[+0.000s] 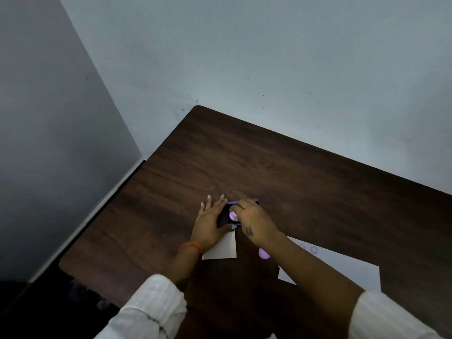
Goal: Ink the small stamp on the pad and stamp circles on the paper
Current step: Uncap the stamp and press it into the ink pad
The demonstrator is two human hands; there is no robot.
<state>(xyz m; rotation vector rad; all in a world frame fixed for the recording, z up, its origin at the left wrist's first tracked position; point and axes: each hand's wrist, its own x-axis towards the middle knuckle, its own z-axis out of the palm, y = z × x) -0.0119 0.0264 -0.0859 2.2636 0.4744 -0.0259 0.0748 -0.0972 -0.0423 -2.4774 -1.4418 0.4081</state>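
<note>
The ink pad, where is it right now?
In the head view, the ink pad sits mid-table between the left hand and right hand.

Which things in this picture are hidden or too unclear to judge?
- Ink pad, head view: mostly covered by both hands.
- Small stamp: right hand hides its grip; contact with the pad unclear.
- Stamped circles on the paper: faint, the right forearm covers part.
- Second purple piece: partly behind the forearm.

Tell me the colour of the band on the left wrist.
Orange wristband, clearest in the head view.
</note>
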